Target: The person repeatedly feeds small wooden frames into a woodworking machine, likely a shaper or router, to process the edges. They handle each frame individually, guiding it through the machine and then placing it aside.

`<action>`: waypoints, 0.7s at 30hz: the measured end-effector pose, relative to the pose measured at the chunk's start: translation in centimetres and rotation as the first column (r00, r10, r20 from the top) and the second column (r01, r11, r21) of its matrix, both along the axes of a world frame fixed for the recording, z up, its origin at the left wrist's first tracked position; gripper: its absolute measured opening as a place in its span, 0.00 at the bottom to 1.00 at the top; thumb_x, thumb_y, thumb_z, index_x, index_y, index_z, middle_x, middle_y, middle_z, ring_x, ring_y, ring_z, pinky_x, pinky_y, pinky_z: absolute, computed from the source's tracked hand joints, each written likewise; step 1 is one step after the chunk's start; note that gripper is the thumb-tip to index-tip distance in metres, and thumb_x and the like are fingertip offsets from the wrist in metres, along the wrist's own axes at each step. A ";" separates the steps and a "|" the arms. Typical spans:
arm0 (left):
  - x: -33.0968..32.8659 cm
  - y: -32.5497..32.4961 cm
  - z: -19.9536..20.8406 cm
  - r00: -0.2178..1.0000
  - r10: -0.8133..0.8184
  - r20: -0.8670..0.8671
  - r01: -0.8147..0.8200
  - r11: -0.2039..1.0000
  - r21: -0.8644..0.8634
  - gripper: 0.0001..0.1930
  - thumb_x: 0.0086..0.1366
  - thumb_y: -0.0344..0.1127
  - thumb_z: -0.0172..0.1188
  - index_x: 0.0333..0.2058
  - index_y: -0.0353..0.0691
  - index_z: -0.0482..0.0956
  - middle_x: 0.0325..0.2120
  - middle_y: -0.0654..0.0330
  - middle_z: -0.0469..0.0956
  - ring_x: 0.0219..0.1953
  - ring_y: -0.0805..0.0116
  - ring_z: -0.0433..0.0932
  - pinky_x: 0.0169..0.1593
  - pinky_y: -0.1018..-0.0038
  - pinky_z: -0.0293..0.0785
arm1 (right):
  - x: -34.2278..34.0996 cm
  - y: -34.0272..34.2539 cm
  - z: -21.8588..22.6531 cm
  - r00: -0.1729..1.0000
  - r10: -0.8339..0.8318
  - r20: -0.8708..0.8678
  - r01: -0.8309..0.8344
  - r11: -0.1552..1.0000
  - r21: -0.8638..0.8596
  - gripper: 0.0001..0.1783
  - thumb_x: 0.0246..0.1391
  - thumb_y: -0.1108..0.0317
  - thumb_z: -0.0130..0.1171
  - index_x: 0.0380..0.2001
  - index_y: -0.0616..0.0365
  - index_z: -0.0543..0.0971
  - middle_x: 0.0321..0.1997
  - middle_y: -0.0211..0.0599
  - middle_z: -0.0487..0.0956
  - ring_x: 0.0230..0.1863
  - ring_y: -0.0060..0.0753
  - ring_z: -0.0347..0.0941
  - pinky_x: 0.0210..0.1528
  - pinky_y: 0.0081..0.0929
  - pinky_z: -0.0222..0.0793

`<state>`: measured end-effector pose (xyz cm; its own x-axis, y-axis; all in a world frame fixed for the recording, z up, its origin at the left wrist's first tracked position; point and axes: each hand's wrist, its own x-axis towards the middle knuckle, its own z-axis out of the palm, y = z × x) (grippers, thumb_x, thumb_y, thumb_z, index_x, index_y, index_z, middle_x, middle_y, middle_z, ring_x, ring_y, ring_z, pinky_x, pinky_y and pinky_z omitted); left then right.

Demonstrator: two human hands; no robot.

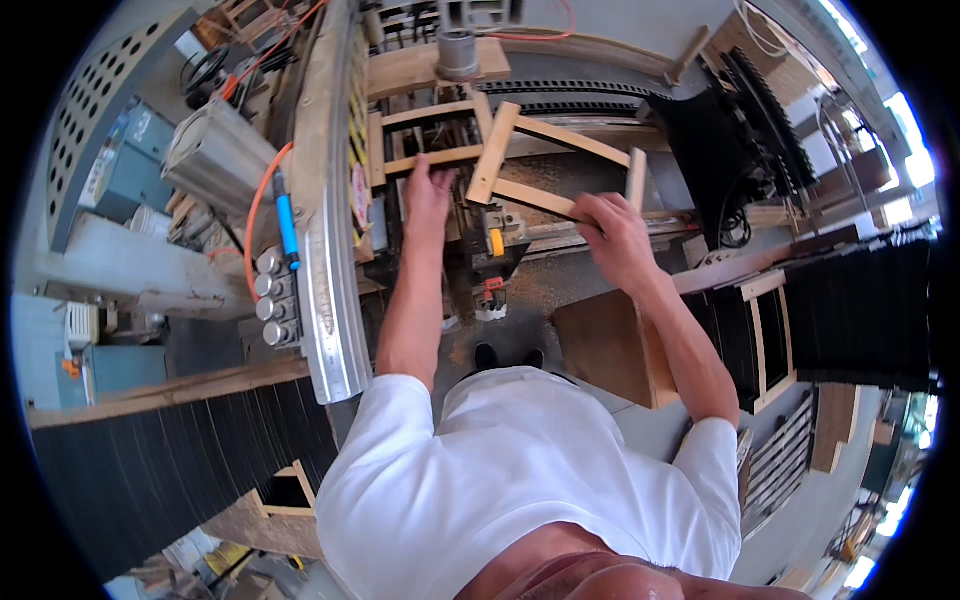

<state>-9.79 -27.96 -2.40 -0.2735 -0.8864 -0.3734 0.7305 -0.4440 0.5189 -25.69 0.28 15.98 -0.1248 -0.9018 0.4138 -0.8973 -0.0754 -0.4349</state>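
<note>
My right hand (614, 236) is closed round the near right corner of a light wooden frame (572, 140), which is held tilted above the machine. The frame has long rails and two crosspieces, with dark edges on the rails. A second wooden frame (432, 160) sits in the machine to the left, and its right end lies close to the held frame. My left hand (428, 200) reaches up to this second frame's near rail. Its fingertips touch the rail, with finger and thumb apart. A grey cylinder (457, 56) stands above the machine bed beyond the frames.
A metal post (330, 300) with round knobs and an orange hose runs along my left. Stacks of black-edged frames (190, 450) lie at left and right (860, 310). A brown box (612, 345) stands by my right side. Black cable chains (580, 90) cross behind the frames.
</note>
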 end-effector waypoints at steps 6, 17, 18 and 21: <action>3.9 7.0 -0.2 0.971 -0.184 -0.152 0.166 0.978 -0.125 0.11 0.62 0.23 0.53 0.43 0.36 0.75 0.40 0.56 0.78 0.45 0.60 0.77 0.58 0.57 0.72 | 2.0 -13.2 -6.3 0.964 0.259 -0.060 -0.260 0.966 -0.007 0.10 0.46 0.72 0.61 0.35 0.55 0.79 0.37 0.37 0.81 0.45 0.45 0.74 0.49 0.40 0.69; 4.1 8.6 0.1 0.988 -0.094 -0.123 0.071 0.980 -0.185 0.13 0.67 0.28 0.53 0.51 0.39 0.72 0.49 0.58 0.75 0.53 0.61 0.74 0.62 0.60 0.65 | 1.3 -17.8 -9.9 0.907 0.419 -0.042 -0.417 0.908 0.051 0.15 0.44 0.71 0.65 0.37 0.55 0.74 0.34 0.38 0.81 0.44 0.46 0.74 0.49 0.41 0.65; 4.0 9.1 0.2 0.994 -0.064 -0.091 0.050 0.987 -0.152 0.14 0.68 0.29 0.53 0.52 0.39 0.71 0.50 0.57 0.75 0.54 0.60 0.73 0.62 0.59 0.65 | 0.5 -18.6 -10.1 0.901 0.432 -0.048 -0.431 0.902 0.028 0.14 0.44 0.71 0.65 0.36 0.55 0.74 0.34 0.38 0.81 0.43 0.46 0.74 0.48 0.41 0.65; 5.0 11.7 0.4 0.999 0.000 -0.042 -0.005 0.994 -0.113 0.17 0.69 0.29 0.53 0.55 0.39 0.68 0.51 0.57 0.74 0.57 0.58 0.71 0.63 0.58 0.64 | -0.7 -22.4 -10.8 0.892 0.451 -0.043 -0.451 0.892 -0.005 0.14 0.43 0.72 0.64 0.35 0.56 0.74 0.33 0.39 0.81 0.41 0.48 0.74 0.46 0.43 0.66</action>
<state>-4.78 -16.24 -2.04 -0.2847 -0.9230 -0.2588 0.7535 -0.3824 0.5348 -26.39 -22.10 5.20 0.3104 -0.8512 0.4232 -0.7816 -0.4819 -0.3960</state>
